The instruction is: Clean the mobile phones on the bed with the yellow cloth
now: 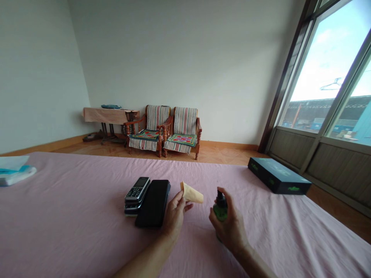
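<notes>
My left hand [174, 214] pinches a small folded yellow cloth [191, 193] just above the pink-covered table [72, 216]. My right hand [228, 226] is wrapped round a small green spray bottle [220, 210] with a black nozzle, one finger resting on top of the nozzle. The bottle points toward the cloth, a short gap apart. Left of my left hand lies a black smartphone [153, 202], screen dark, beside a stack of keypad phones [136, 193].
A dark flat box with green print [278, 175] lies at the table's far right. A white and blue bundle [14, 172] rests at the left edge. Two striped wooden chairs [165, 131] and a covered side table [110, 115] stand by the far wall. Large windows fill the right.
</notes>
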Action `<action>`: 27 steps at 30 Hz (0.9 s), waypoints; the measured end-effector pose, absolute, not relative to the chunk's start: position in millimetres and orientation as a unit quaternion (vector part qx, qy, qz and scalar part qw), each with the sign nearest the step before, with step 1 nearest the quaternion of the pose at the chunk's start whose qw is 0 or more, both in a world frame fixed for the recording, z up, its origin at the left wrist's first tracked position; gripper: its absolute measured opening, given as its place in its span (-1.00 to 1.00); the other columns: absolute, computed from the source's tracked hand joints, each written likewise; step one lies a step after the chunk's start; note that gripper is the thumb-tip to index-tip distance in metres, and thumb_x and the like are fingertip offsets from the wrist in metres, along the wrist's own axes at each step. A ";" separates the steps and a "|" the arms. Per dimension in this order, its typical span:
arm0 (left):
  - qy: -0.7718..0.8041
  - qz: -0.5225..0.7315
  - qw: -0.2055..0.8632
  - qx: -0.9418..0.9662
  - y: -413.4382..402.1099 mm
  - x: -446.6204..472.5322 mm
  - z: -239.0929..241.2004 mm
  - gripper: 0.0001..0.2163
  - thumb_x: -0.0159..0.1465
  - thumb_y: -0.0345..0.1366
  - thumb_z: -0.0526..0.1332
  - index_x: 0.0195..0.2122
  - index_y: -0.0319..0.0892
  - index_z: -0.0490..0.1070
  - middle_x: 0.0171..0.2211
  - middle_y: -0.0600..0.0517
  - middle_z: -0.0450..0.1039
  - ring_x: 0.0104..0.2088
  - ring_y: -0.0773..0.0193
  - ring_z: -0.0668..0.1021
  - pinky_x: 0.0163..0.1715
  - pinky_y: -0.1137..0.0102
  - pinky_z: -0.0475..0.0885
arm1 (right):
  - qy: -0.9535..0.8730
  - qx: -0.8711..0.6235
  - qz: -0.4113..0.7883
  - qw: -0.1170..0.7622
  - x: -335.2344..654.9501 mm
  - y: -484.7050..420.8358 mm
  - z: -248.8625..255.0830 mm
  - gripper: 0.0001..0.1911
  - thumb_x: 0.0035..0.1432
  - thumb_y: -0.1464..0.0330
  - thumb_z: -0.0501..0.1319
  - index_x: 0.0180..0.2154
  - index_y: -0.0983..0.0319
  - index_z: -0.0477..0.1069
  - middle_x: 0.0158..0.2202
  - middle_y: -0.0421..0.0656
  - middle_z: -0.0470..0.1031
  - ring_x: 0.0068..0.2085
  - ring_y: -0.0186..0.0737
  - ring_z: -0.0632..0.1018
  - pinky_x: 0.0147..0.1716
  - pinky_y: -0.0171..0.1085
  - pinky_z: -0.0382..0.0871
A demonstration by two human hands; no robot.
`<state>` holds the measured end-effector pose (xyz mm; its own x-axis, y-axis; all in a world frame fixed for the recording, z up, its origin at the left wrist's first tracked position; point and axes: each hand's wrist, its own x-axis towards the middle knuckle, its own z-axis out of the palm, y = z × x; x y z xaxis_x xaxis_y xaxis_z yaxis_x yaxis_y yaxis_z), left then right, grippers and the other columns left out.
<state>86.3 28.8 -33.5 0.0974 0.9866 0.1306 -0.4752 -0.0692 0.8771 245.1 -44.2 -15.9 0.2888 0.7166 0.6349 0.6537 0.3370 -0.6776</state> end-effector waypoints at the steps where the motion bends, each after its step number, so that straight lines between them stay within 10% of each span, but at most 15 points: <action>1: 0.305 0.599 0.611 0.418 28.7 86.4 -33.6 -0.57 0.11 -0.14 0.35 -0.05 -0.28 0.48 -0.15 -0.13 0.53 -0.25 0.11 0.61 -0.22 0.27 0.56 | -0.595 -0.576 0.027 0.559 244.8 -44.1 -15.3 -0.42 0.03 0.39 0.14 0.13 0.17 0.14 -0.08 -0.05 0.45 -0.12 -0.12 0.54 -0.14 -0.13 0.47; 27: 0.351 0.621 0.581 0.392 24.2 82.6 -26.8 -0.64 0.10 -0.19 0.31 -0.12 -0.30 0.50 -0.24 -0.10 0.54 -0.30 0.12 0.60 -0.31 0.31 0.56 | -0.554 -0.578 0.065 0.595 244.1 -49.2 -2.1 -0.43 0.07 0.34 0.17 0.12 0.18 0.11 -0.29 -0.17 0.47 -0.32 -0.23 0.55 -0.29 -0.28 0.46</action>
